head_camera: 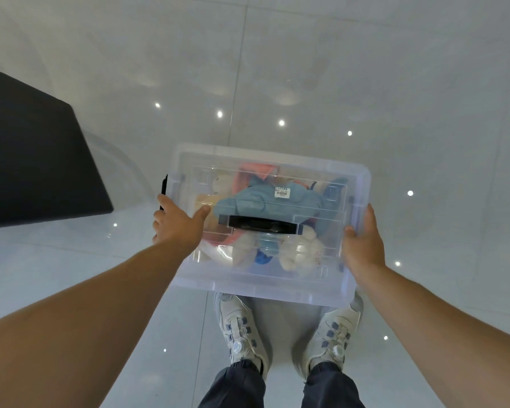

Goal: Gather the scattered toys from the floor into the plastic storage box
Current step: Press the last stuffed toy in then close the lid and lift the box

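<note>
Clear plastic storage box (pixel 270 282), lidded with toys (pixel 265 198) inside, sits straight ahead of my feet, long axis running left to right. My left hand (pixel 178 223) and right hand (pixel 362 245) each grasp 1 short end, equally near.

Glossy floor and dark furniture

A shiny pale tiled floor (pixel 365 69) reflects small lights; a dark block (pixel 33 148) stands far left, light shoes (pixel 242 328) near.
</note>
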A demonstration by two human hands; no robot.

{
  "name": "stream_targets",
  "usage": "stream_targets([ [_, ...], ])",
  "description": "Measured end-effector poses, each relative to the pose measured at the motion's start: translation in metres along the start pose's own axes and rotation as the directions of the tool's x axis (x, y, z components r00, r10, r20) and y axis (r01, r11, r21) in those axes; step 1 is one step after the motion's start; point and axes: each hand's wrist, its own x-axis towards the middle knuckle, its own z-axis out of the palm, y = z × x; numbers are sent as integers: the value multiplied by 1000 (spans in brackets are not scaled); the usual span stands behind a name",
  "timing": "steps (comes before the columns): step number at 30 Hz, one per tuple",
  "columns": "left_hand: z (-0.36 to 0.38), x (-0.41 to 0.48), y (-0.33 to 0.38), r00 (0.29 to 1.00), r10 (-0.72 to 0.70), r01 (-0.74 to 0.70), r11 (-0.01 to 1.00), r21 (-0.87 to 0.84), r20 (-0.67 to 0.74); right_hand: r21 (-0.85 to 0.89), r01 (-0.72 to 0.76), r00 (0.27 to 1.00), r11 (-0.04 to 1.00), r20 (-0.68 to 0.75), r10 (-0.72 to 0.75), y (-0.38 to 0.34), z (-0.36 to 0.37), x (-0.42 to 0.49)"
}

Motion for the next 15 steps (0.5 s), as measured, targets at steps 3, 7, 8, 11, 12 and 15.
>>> stream_targets([
  [3, -2, 7, -2, 1000, 21, -21, 1000, -10, -1, -42, -3, 997, 999, -80, -1, -1, 5, 1],
  [7, -2, 15, -8, 999, 38, -37, 997, -66, 18, -223, -10, 994, 975, -112, -16, 6, 3, 0],
  [8, -7, 19, -10, 997, 25, -18, 994, -107, 68, -154, 12, 998, 988, -62, -22, 8, 1, 0],
  [11, -24, 32, -9, 974, 8, 44, 974, -223, 226, 42, 20, 999, 999, 29, -21, 11, -2, 2],
  [12, -26, 34, -9, 971, 6, 49, 973, -226, 237, 50, 9, 1000, 999, 22, -10, 9, -1, 2],
  [15, -25, 29, -5, 991, -50, 59, 996, -65, 125, -95, -56, 996, 994, -73, 49, 8, 1, 0],
])
